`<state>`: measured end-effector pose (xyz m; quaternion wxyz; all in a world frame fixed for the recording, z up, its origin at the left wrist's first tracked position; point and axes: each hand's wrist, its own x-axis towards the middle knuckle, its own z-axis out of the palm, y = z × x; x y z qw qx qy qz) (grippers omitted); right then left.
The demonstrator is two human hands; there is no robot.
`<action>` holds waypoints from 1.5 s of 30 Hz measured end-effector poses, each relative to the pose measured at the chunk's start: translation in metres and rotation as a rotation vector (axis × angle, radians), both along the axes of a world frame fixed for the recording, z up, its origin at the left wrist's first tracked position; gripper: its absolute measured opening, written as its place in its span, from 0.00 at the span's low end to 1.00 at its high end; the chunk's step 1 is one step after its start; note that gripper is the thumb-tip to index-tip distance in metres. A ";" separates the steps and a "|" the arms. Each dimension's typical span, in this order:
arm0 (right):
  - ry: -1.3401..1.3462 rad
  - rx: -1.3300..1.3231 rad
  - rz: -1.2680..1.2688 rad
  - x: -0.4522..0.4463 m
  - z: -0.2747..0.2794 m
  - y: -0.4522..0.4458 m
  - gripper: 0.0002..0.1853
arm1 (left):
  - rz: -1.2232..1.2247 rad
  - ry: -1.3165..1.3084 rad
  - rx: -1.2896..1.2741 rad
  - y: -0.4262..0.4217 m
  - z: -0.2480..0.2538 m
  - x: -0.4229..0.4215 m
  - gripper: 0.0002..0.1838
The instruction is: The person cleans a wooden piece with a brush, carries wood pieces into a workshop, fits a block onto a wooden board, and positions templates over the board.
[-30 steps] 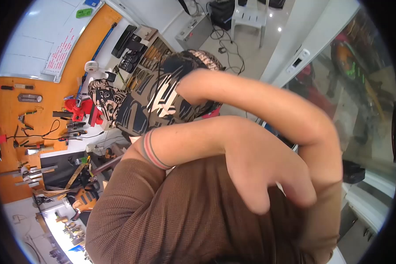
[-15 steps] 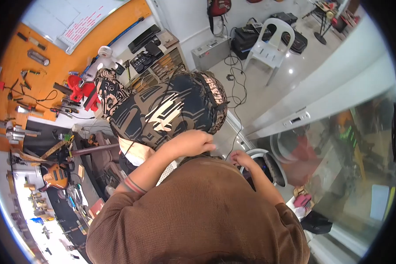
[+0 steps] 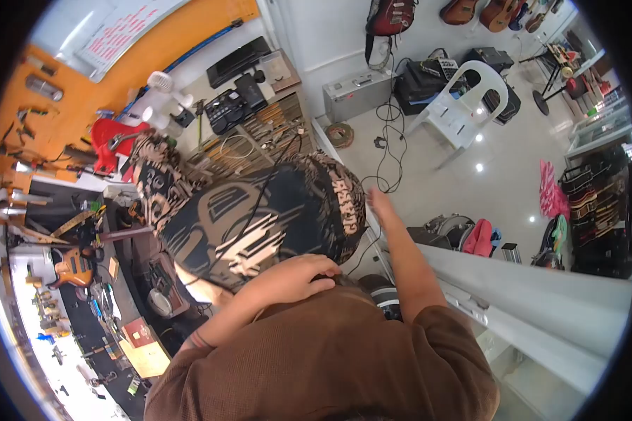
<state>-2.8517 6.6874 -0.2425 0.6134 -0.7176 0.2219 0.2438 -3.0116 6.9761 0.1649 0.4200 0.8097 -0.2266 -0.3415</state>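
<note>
My left hand (image 3: 298,276) rests in front of my belly at the edge of my brown shirt (image 3: 316,351), its fingers loosely bent, thumb apart and nothing seen in it. Further forward, my right hand (image 3: 379,203) is stretched out beside the right edge of a bulky black and tan patterned fabric (image 3: 260,210). The right fingers look extended, with nothing visible in them. This fabric fills the space ahead of me and looks like clothing; whether someone wears it I cannot tell. A thin dark cord (image 3: 260,189) crosses it.
A white-framed door (image 3: 527,281) stands at my right. Beyond it are a white plastic chair (image 3: 463,105), a black cable (image 3: 390,154) on the floor and a grey case (image 3: 358,95). Leftward are a drawer unit (image 3: 274,126) and a cluttered workbench (image 3: 112,309) with a guitar (image 3: 74,269).
My right hand has moved forward from beside my waist. My left hand has come back closer to my belly. The door sits lower in view, and more of the room beyond shows.
</note>
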 end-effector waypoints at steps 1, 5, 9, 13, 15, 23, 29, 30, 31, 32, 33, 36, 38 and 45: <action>0.089 0.092 0.005 0.015 0.002 0.007 0.39 | 0.033 0.013 -0.014 -0.001 -0.005 0.011 0.18; 0.374 0.355 0.126 0.048 -0.002 0.023 0.45 | 0.089 -0.039 0.049 -0.008 -0.017 0.046 0.18; 0.575 0.605 0.131 0.047 0.029 0.038 0.46 | 0.145 0.013 0.133 -0.016 -0.020 0.061 0.20; 0.687 0.447 0.252 0.056 0.026 0.035 0.44 | 0.232 0.022 0.137 -0.027 -0.024 0.069 0.20; 0.650 0.424 0.310 0.061 0.001 0.027 0.45 | 0.275 0.015 0.147 -0.035 -0.022 0.072 0.20; 0.470 0.454 0.219 0.062 -0.031 0.025 0.38 | 0.326 0.016 0.163 -0.071 -0.035 0.087 0.20; -0.215 -0.077 1.479 0.066 -0.138 -0.010 0.21 | 0.163 -0.064 0.383 -0.111 -0.069 0.117 0.19; -0.217 -0.123 1.529 0.062 -0.137 -0.027 0.19 | 0.146 -0.170 0.386 -0.110 -0.084 0.114 0.18; -0.221 -0.168 1.579 0.059 -0.131 -0.044 0.17 | 0.141 -0.156 0.405 -0.111 -0.091 0.118 0.19; -0.040 -0.254 1.402 0.061 -0.097 -0.064 0.17 | 0.139 -0.141 0.431 -0.110 -0.096 0.125 0.20; 0.139 -0.313 1.216 0.052 -0.055 -0.087 0.18 | 0.135 -0.116 0.462 -0.106 -0.099 0.130 0.21; 0.071 -0.557 1.021 0.042 -0.056 -0.155 0.16 | 0.292 -0.065 0.465 -0.098 -0.109 0.146 0.23; 0.082 -0.626 0.995 0.024 -0.093 -0.196 0.14 | 0.330 -0.017 0.497 -0.096 -0.104 0.164 0.24; 0.527 -0.446 0.776 -0.044 -0.072 -0.292 0.14 | 0.217 0.080 0.530 -0.052 -0.140 0.241 0.31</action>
